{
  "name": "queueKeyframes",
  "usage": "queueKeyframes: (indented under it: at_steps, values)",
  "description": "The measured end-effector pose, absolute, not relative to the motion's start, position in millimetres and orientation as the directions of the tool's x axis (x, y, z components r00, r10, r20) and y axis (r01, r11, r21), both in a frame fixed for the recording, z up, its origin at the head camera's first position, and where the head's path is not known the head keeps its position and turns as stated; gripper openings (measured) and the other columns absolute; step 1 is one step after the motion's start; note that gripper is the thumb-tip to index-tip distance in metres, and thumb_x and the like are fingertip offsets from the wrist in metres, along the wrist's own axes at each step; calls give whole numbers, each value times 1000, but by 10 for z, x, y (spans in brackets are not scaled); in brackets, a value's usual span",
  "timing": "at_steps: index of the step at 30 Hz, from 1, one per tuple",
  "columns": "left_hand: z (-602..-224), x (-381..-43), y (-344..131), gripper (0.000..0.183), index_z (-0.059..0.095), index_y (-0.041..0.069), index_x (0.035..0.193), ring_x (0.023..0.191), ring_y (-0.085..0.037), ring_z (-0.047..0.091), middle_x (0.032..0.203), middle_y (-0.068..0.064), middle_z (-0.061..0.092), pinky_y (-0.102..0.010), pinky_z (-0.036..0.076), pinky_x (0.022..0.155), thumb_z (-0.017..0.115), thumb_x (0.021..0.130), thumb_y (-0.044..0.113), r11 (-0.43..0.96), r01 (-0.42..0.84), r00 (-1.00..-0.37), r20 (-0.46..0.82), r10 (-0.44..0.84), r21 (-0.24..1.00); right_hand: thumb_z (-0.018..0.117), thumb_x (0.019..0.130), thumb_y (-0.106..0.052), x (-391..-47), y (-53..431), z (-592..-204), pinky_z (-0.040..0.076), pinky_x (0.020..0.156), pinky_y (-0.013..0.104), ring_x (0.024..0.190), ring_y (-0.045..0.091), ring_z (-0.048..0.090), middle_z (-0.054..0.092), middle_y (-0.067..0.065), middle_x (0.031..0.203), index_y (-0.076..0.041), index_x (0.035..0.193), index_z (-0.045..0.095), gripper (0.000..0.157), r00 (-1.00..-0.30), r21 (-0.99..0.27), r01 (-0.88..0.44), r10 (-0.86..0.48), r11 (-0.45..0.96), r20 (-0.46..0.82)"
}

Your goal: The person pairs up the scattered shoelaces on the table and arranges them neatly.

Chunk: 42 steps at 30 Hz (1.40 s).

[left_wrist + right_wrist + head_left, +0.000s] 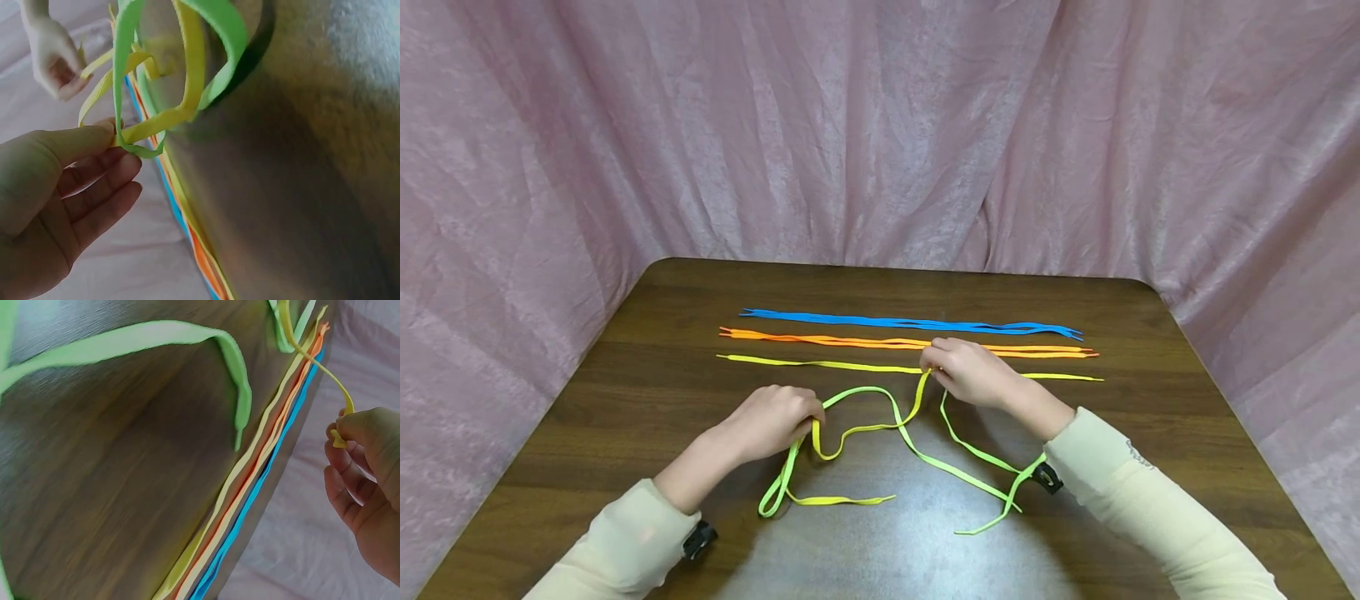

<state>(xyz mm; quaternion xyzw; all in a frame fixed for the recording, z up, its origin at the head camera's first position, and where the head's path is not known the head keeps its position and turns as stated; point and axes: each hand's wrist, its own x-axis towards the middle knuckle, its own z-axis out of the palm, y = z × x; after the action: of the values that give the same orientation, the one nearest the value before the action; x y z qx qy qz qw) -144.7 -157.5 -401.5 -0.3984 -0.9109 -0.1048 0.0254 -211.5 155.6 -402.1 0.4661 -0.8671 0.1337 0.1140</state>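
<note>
My left hand (778, 419) pinches a yellow shoelace (190, 62) between thumb and forefinger, with a light green shoelace (123, 69) looped at the same fingertips. In the right wrist view, my right hand (375, 481) pinches the yellow shoelace near its other part, a short bit poking out past the fingers. Between the hands the yellow lace sags in a curve (868, 428), crossing the green lace. One yellow end (842, 501) lies on the table below the left hand. Green strands (955, 472) run over to the right, close to the right sleeve.
Beyond the hands, a straight yellow shoelace (820, 364), orange shoelaces (827, 339) and blue shoelaces (865, 320) lie in parallel rows across the brown wooden table (647, 350). Pink curtains (880, 133) hang around the back and sides.
</note>
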Motion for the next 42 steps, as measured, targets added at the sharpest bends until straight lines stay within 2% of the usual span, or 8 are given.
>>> queueKeyframes:
  at_steps: [7, 11, 23, 30, 42]
  values:
    - [-3946, -1440, -1689, 10, 70, 13, 82, 57, -4, 52, 72, 6, 57, -18, 38, 49, 67, 79, 3, 672, 725, -688, 170, 705, 147, 63, 79, 1, -2058, 1824, -4068, 47, 64, 27, 72, 11, 55, 59, -1, 82, -10, 84, 61, 13, -588, -156, -808, -753, 569, 297]
    - [-3942, -1443, -1762, 9, 68, 13, 81, 58, -3, 51, 71, 7, 56, -18, 39, 50, 67, 79, 4, 684, 717, -697, 164, 698, 136, 63, 79, 1, -2018, 1983, -4106, 45, 61, 26, 69, 8, 53, 58, -3, 81, -12, 82, 60, 14, -615, -160, -787, -733, 596, 292]
    - [-3945, -1504, -1900, 6, 68, 15, 77, 54, 0, 42, 69, 11, 53, -17, 35, 48, 68, 80, 10, 728, 668, -744, 167, 647, 154, 67, 77, 4, -1948, 2377, -4200, 43, 56, 23, 64, 5, 47, 56, -4, 78, -10, 82, 60, 16, -645, -177, -762, -705, 623, 296]
    - [-3964, -1544, -1963, 4, 70, 14, 84, 58, 0, 44, 73, 11, 56, -18, 37, 52, 67, 83, 16, 759, 617, -785, 109, 609, 209, 70, 75, 1, -1883, 2552, -4202, 43, 55, 24, 64, 4, 48, 55, -7, 77, -10, 82, 61, 16, -690, -181, -720, -666, 670, 282]
    - [-3989, -1557, -2108, 9, 71, 10, 90, 70, -6, 59, 83, 6, 64, -24, 47, 60, 67, 83, 11, 763, 610, -792, 123, 598, 214, 69, 75, 2, -1786, 2880, -4174, 38, 55, 22, 64, 4, 42, 50, -10, 72, -11, 83, 60, 18, -748, -186, -655, -593, 732, 298]
